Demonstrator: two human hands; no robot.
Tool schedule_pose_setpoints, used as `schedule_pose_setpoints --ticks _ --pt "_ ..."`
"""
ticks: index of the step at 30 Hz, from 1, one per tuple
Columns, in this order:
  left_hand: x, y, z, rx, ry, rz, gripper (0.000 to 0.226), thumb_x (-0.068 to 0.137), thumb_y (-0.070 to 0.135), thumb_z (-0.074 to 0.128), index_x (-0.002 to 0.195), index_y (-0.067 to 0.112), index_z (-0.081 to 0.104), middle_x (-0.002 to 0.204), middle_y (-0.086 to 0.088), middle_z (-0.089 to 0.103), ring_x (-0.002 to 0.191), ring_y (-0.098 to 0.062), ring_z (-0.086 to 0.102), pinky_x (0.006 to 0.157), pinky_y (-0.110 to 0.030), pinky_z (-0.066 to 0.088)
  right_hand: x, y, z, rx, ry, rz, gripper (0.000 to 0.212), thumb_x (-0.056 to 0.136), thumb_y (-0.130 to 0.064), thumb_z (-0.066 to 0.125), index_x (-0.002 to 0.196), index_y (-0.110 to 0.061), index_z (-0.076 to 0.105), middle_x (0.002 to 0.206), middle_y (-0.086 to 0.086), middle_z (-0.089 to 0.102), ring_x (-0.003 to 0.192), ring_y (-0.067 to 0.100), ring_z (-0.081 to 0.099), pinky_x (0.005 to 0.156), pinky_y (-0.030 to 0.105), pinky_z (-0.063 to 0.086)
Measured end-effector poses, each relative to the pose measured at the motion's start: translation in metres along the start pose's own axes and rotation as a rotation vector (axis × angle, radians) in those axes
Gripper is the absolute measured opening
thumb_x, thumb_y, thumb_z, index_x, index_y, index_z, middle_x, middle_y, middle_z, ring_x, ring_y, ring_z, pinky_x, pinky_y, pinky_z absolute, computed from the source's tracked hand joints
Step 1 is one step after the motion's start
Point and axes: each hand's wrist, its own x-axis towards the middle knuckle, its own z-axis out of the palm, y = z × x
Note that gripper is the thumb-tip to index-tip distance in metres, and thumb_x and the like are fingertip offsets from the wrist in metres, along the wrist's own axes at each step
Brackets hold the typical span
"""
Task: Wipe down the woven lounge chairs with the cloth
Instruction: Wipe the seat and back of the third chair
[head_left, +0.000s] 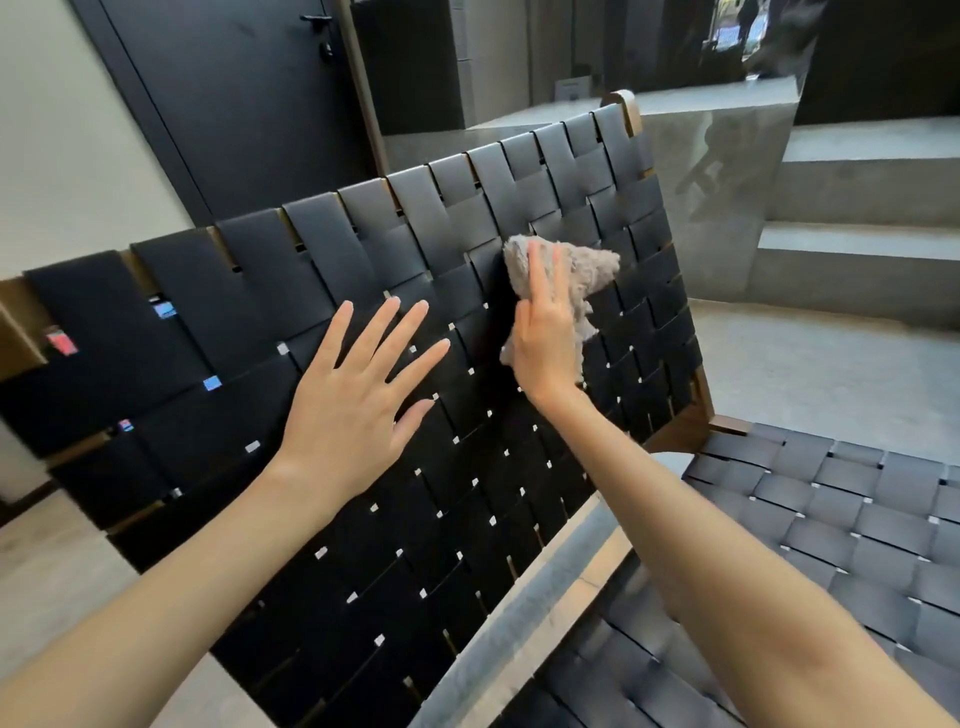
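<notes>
A lounge chair with a black woven-strap backrest (322, 270) in a brown wooden frame fills the middle of the view. Its woven seat (810, 519) stretches to the lower right. My right hand (545, 338) presses a beige fluffy cloth (582, 275) flat against the upper right part of the backrest, fingers straight and pointing up. My left hand (358, 395) rests flat on the backrest to the left of the cloth, fingers spread. Part of the cloth is hidden under my right hand.
Grey concrete steps (857, 208) rise behind the chair on the right. A dark door (234, 104) and a pale wall (62, 156) stand at the back left. Light floor (47, 582) shows at the lower left. Coloured bits show through gaps in the weave at left.
</notes>
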Motion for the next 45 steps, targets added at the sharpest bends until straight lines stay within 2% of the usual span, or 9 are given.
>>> schedule_pose_setpoints --ticks 3,6,10,18,26,32,39,42,45 --pt "0.0 -0.011 -0.006 0.013 -0.002 -0.043 0.06 0.096 0.049 0.019 0.151 0.026 0.025 0.16 -0.01 0.014 0.147 -0.029 0.012 0.118 -0.052 0.008 0.045 -0.045 0.017 0.048 -0.069 -0.175 0.059 0.093 -0.002 0.035 0.151 -0.012 0.027 0.158 0.016 0.018 0.148 0.029 0.006 0.12 0.045 0.014" --pt "-0.002 -0.013 -0.006 0.015 0.002 -0.052 0.059 0.096 0.048 0.019 0.151 0.027 0.024 0.16 -0.01 0.013 0.147 -0.029 0.013 0.118 -0.053 0.008 0.047 -0.036 0.025 -0.038 -0.06 -0.192 0.061 0.091 -0.016 0.031 0.151 -0.017 0.025 0.159 0.012 0.018 0.148 0.03 0.006 0.119 0.052 0.015" --pt "-0.003 -0.008 -0.002 0.025 0.01 -0.058 0.057 0.097 0.045 0.018 0.151 0.027 0.023 0.16 -0.009 0.012 0.148 -0.03 0.011 0.118 -0.054 0.006 0.022 0.025 0.013 -0.14 0.006 0.006 0.064 0.092 -0.014 0.035 0.153 -0.016 0.017 0.16 0.01 0.014 0.148 0.027 0.005 0.121 0.043 0.009" --pt "-0.012 0.011 0.001 0.019 -0.02 -0.039 0.057 0.099 0.038 0.021 0.152 0.02 0.02 0.16 -0.009 0.012 0.147 -0.03 0.011 0.119 -0.052 0.005 -0.093 0.11 -0.03 -0.209 -0.116 0.5 0.056 0.101 -0.005 0.03 0.152 -0.007 0.008 0.161 0.009 0.004 0.149 0.022 0.0 0.12 0.033 0.004" --pt "-0.016 0.008 0.001 0.001 -0.035 -0.003 0.059 0.097 0.043 0.014 0.153 0.023 0.018 0.161 -0.008 0.009 0.148 -0.029 0.008 0.119 -0.051 0.003 -0.086 0.105 -0.035 -0.156 -0.203 0.46 0.061 0.099 -0.001 0.028 0.154 -0.013 0.005 0.162 0.004 0.0 0.148 0.02 -0.006 0.121 0.038 0.001" --pt "-0.019 0.007 0.004 0.0 -0.024 0.027 0.06 0.098 0.044 0.011 0.153 0.023 0.008 0.161 -0.008 0.001 0.148 -0.03 0.001 0.119 -0.051 0.001 -0.066 0.104 -0.027 -0.256 -0.136 0.566 0.062 0.097 0.003 0.024 0.153 -0.011 0.001 0.162 0.006 -0.005 0.148 0.023 -0.01 0.121 0.042 0.003" --pt "-0.018 0.01 0.008 -0.009 -0.002 0.024 0.061 0.098 0.044 0.012 0.154 0.02 0.006 0.161 -0.009 0.0 0.148 -0.031 -0.002 0.119 -0.052 0.001 -0.088 0.116 -0.037 -0.313 -0.282 0.349 0.065 0.096 0.006 0.033 0.152 -0.003 0.0 0.161 0.012 -0.004 0.148 0.026 -0.007 0.117 0.029 0.002" --pt "-0.019 0.009 0.008 -0.042 0.009 0.026 0.059 0.099 0.043 0.018 0.153 0.02 0.014 0.161 -0.009 0.007 0.148 -0.03 0.004 0.119 -0.051 0.004 -0.069 0.117 -0.035 -0.332 -0.254 0.412 0.065 0.094 0.007 0.034 0.15 0.003 0.001 0.16 0.017 -0.003 0.148 0.031 -0.004 0.121 0.04 0.004" --pt "-0.022 0.008 0.008 -0.052 -0.001 0.04 0.059 0.099 0.043 0.019 0.153 0.02 0.015 0.161 -0.009 0.008 0.148 -0.029 0.005 0.12 -0.049 0.005 -0.06 0.107 -0.031 -0.274 -0.212 0.555 0.065 0.095 0.008 0.03 0.152 -0.001 -0.002 0.16 0.016 -0.006 0.148 0.028 -0.007 0.121 0.037 0.0"
